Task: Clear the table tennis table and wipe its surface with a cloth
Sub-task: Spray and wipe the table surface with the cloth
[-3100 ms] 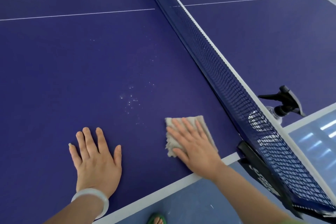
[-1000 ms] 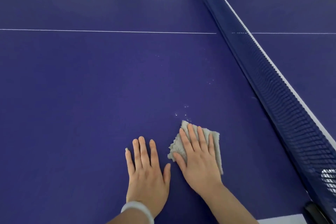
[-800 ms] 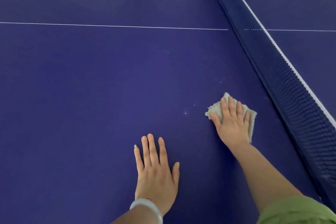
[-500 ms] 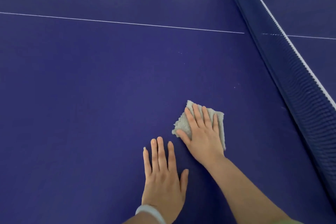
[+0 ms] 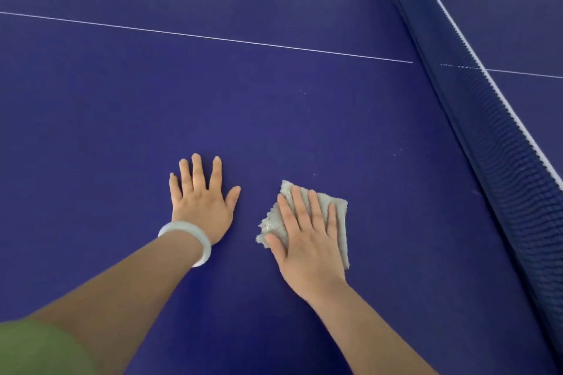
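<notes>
Dark blue table tennis table [image 5: 274, 119] filling the view. Fingers [image 5: 314, 207] of right hand [image 5: 307, 240] straight, spread flat on grey cloth [image 5: 341, 210], pressing it down, curled round nothing. Just left, left hand [image 5: 201, 207] flat on bare surface, fingers splayed, white bangle [image 5: 204, 245] at wrist. Net [image 5: 502, 161] well right of cloth; white line [image 5: 213, 38] far beyond fingertips.

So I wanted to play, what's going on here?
A person is wiping the table tennis table with a grey cloth. The right hand presses flat on it, nearer the net; the left hand, wearing a pale bangle, rests flat on the surface. A few white specks lie beyond the cloth.
</notes>
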Demonstrator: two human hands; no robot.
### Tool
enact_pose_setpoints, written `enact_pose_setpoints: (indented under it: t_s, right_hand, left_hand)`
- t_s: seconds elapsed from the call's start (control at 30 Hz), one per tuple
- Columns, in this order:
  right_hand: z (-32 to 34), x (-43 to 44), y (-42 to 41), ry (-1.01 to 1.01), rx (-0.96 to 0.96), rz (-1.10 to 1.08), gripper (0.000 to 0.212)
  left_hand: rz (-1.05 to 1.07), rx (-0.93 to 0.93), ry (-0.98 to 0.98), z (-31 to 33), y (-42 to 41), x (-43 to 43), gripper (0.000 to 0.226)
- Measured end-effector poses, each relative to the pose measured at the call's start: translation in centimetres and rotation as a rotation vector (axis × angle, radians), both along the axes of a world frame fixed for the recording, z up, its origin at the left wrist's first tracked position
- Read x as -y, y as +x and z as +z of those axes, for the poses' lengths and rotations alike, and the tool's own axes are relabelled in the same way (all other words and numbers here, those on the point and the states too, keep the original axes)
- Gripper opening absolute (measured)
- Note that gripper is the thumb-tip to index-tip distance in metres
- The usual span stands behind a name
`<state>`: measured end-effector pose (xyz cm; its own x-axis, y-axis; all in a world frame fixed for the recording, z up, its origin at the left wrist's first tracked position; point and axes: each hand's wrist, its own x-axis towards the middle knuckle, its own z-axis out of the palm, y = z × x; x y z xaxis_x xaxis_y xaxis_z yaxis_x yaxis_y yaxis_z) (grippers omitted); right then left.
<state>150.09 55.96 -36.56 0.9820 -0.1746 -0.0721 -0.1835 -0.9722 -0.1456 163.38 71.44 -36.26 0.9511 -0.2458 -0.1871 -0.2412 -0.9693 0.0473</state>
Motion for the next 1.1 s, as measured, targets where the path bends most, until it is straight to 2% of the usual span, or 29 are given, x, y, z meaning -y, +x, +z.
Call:
enact_pose_setpoints:
  t_s: [0.07, 0.1, 0.2, 0.27, 0.33, 0.47, 0.6, 0.7, 0.83, 0.9, 1.0, 1.1]
  right_hand:
    - [0.3, 3.3, 2.2, -0.015, -0.019, 0.062, 0.07]
    - [0.3, 5.5, 3.1, -0.032, -0.029, 0.019, 0.071]
    - [0.2, 11.6, 3.0, -0.033, -0.088, -0.376, 0.072]
    - [0.0, 11.9, 1.0, 0.022, -0.087, -0.534, 0.076]
    - [-0.2, 8.0, -0.9, -0.008, -0.026, -0.473, 0.072]
    - [-0.5, 0.3, 1.6, -0.033, 0.03, -0.107, 0.066]
    - [0.2, 1.4, 8.2, -0.007, -0.013, 0.087, 0.061]
    - [0.5, 6.8, 9.6, -0.034, -0.093, -0.048, 0.06]
    - [0.8, 10.6, 5.0, 0.015, -0.148, -0.348, 0.065]
    - [0.7, 7.5, 1.4, 0.02, -0.104, -0.32, 0.067]
    - [0.7, 0.3, -3.1, 0.003, -0.066, -0.143, 0.063]
    - [0.6, 0.1, -1.3, -0.015, -0.058, 0.012, 0.061]
  left_hand:
    - [-0.014, 0.027, 0.02, -0.1, -0.3, 0.0, 0.071]
    - [-0.012, 0.038, 0.024, -0.2, -0.4, 0.0, 0.07]
    - [0.004, 0.059, 0.016, -0.2, -0.6, 0.1, 0.071]
    - [0.002, 0.064, 0.009, -0.3, -0.7, 0.1, 0.074]
    - [0.003, 0.067, 0.005, -0.3, -0.7, 0.2, 0.075]
    - [-0.004, 0.095, -0.001, -0.5, -0.6, 0.1, 0.066]
    - [-0.009, 0.12, 0.001, -0.7, -0.5, -0.2, 0.07]
    - [-0.002, 0.121, -0.015, -0.7, -0.5, 0.0, 0.068]
    - [0.002, 0.097, -0.03, -0.4, -0.6, 0.0, 0.069]
    - [-0.002, 0.117, -0.029, -0.6, -0.6, 0.0, 0.065]
    - [0.006, 0.129, -0.028, -0.8, -0.7, -0.1, 0.065]
    - [0.0, 0.131, -0.027, -0.8, -0.6, -0.1, 0.063]
